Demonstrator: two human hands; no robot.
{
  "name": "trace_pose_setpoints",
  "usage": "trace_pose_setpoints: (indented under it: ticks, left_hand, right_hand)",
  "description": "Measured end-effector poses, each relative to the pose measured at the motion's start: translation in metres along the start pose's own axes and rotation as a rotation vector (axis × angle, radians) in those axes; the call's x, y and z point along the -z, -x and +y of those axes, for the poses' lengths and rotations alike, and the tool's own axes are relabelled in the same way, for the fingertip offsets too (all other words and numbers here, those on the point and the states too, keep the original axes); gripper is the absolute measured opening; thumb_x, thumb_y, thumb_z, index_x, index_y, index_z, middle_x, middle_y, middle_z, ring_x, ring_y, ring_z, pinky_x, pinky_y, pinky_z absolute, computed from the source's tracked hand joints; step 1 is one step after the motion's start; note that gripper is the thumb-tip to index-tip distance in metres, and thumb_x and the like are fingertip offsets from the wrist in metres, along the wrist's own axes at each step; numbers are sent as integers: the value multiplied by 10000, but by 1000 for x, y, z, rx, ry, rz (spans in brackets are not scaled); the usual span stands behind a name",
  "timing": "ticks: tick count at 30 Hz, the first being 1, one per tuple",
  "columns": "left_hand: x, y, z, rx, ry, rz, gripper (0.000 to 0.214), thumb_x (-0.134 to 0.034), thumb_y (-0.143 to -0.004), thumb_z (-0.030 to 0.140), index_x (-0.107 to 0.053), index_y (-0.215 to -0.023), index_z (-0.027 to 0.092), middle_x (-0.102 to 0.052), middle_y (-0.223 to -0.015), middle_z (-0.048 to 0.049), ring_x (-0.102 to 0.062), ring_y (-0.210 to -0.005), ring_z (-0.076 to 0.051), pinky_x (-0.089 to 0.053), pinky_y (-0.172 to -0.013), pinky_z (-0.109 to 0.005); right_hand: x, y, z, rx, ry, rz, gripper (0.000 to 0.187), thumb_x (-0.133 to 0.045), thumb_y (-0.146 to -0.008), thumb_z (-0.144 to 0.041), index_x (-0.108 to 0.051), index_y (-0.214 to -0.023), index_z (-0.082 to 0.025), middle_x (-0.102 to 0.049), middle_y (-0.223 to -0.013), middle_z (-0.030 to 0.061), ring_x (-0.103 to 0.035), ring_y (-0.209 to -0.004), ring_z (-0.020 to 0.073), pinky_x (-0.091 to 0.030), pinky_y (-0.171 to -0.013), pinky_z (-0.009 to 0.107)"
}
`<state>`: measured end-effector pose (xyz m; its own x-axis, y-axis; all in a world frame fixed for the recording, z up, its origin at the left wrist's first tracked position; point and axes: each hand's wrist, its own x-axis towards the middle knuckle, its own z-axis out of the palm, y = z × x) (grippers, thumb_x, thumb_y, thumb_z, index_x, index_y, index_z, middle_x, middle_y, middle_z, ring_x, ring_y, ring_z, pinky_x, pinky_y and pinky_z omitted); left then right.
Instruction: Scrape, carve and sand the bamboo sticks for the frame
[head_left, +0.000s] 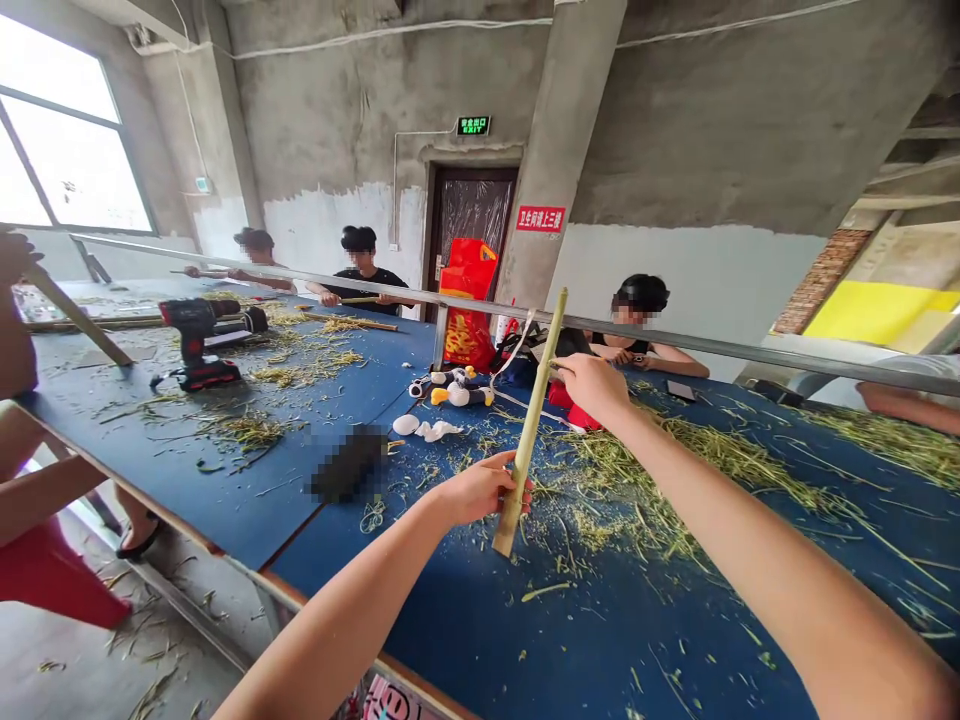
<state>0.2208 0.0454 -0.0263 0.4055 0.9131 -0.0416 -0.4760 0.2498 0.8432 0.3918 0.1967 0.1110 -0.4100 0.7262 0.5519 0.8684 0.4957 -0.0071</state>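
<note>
My left hand (480,488) wraps the lower part of a split bamboo pole (529,430), whose cut end points down toward the table. My right hand (592,388) grips the same pole higher up, and the pole stands tilted above the blue work table (352,590). Both my forearms reach in from the bottom of the view. Under my hands lies a thick scatter of green-yellow bamboo shavings (645,495). Neither hand touches the table.
A cordless drill (196,345) stands at the left of the table, near a blurred black object (349,463). Plush toys (450,392) lie beyond my hands. A metal rail (675,335) spans the view. Several co-workers (361,265) sit across the table.
</note>
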Motion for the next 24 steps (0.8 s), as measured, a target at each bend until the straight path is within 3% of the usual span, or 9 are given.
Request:
trace_pose_setpoints:
  ticks: [5, 10, 15, 19, 22, 24]
  left_hand:
    - [-9, -2, -2, 1, -45, 101, 632, -524, -854, 125, -355, -1451, 246, -532, -854, -14, -523, -674, -112, -467, -690, -272]
    - [-12, -2, -4, -32, -83, 93, 553, -514, -862, 140, -394, -1394, 236, -489, -803, 6, -496, -668, -105, -431, -657, -242]
    - [-9, -6, -6, -37, -121, 107, 505, -572, -793, 157, -448, -1279, 224, -481, -745, 24, -481, -621, -103, -423, -630, -236]
    - [-5, -7, -5, -54, -55, 25, 438, -583, -682, 141, -487, -1104, 212, -496, -734, 20, -488, -608, -107, -434, -612, -230]
    - [-1, -5, -3, -16, 70, 12, 309, -539, -755, 320, -495, -1035, 198, -530, -775, -13, -511, -606, -123, -462, -599, -254]
    - [0, -5, -2, 2, 115, 23, 368, -465, -826, 495, -509, -1029, 191, -545, -790, -30, -521, -600, -131, -466, -571, -260]
  right_hand:
    - [-17, -45, 0, 13, 59, 41, 432, -371, -967, -156, -677, -1262, -231, -659, -1286, 64, -619, -1067, 244, -450, -759, 290]
    - [-29, -47, -16, 46, 145, 18, 404, -423, -911, -109, -723, -1155, -226, -712, -1109, 105, -649, -954, 248, -437, -737, 302]
    - [-31, -10, -34, 118, 200, -34, 371, -419, -920, -138, -722, -1102, -252, -713, -1018, 99, -653, -924, 231, -422, -714, 291]
    - [-29, 34, -50, 179, 237, -71, 394, -389, -936, -152, -684, -1169, -270, -708, -1062, 87, -655, -921, 225, -420, -674, 284]
    - [-24, 67, -64, 179, 196, -94, 394, -396, -949, -184, -656, -1229, -282, -711, -1083, 73, -666, -898, 218, -425, -650, 282]
    - [-21, 89, -72, 188, 150, -114, 388, -403, -955, -199, -653, -1238, -287, -717, -1077, 68, -674, -890, 210, -431, -655, 277]
